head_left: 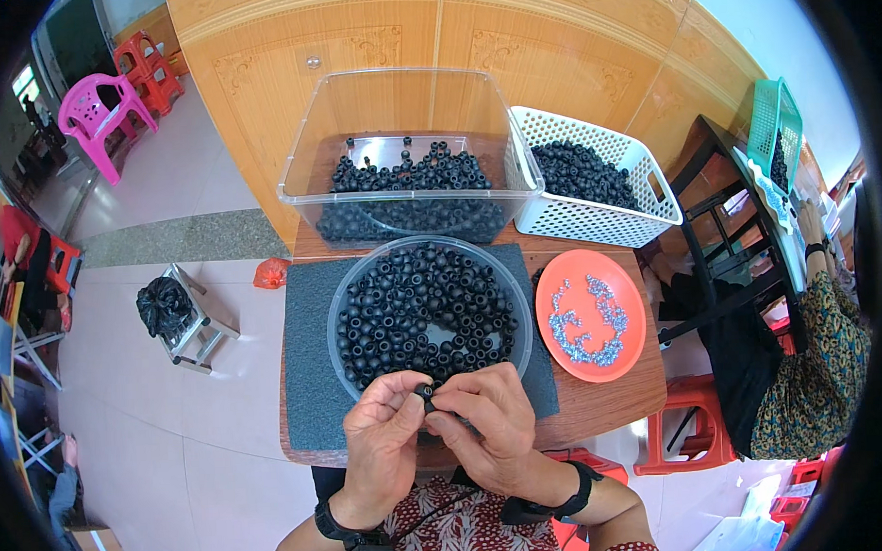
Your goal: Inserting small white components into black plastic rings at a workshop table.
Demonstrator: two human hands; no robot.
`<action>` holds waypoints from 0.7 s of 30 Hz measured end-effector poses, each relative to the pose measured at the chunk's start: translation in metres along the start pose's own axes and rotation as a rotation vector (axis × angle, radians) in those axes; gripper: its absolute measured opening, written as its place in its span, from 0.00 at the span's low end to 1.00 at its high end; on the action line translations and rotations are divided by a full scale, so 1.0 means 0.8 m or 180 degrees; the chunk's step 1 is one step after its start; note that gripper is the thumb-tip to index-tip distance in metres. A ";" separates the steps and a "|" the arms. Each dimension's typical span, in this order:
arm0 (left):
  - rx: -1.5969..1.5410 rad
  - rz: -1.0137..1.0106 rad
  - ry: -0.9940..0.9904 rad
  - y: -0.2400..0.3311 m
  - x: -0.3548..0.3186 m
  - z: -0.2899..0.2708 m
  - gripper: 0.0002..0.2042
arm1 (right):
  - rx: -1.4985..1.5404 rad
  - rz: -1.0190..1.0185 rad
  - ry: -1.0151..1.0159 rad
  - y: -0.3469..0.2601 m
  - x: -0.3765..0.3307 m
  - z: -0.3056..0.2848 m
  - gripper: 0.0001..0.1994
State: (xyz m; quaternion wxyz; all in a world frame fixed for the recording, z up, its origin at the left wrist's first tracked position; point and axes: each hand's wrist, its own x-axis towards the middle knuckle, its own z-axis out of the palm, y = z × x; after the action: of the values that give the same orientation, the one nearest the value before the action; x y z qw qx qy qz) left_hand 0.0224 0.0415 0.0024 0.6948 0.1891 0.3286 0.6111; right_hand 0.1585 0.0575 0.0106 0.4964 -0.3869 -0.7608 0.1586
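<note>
Over the near rim of a round clear tub point(334, 313), both my hands meet at one small black round knob with a hole point(425, 391). My left hand point(384, 438) pinches the knob between thumb and forefinger. From the other side, the closed fingertips of my right hand point(492, 421) press against it; whether they also hold a tiny part is hidden. Many similar black knobs point(417, 286) fill the tub. To its right, an orange-red plate point(583, 265) carries small shiny metal pieces point(609, 315) scattered in a rough ring.
Behind the tub stand a clear rectangular bin point(399, 195) and a white perforated basket point(595, 229), both holding black knobs. A dark grey mat point(311, 363) lies under the tub on the wooden table point(611, 410). Another person point(804, 370) sits at the right; a stool point(202, 323) stands left.
</note>
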 end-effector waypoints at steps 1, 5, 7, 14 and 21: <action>0.0000 -0.0020 -0.0025 0.000 0.000 -0.001 0.11 | -0.0009 0.0027 0.0007 -0.001 0.001 -0.001 0.15; 0.0006 -0.0094 -0.0085 0.001 -0.001 -0.002 0.11 | -0.0368 -0.0149 -0.0243 -0.009 0.005 -0.008 0.16; 0.0000 -0.0147 -0.0071 0.000 -0.002 -0.004 0.11 | -0.0478 -0.0297 -0.0197 -0.009 0.004 -0.007 0.16; 0.0000 -0.0225 -0.0124 0.000 -0.002 -0.005 0.11 | -0.0015 0.0033 -0.0206 -0.009 0.005 -0.019 0.12; -0.0004 -0.0117 -0.0376 -0.004 -0.003 -0.004 0.11 | 0.1106 0.1033 0.0035 -0.005 0.006 -0.021 0.09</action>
State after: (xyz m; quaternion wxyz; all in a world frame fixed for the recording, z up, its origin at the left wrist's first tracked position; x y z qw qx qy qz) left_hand 0.0225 0.0382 -0.0017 0.7243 0.2183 0.2899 0.5862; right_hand 0.1702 0.0559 0.0237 0.5277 -0.4136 -0.6472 0.3627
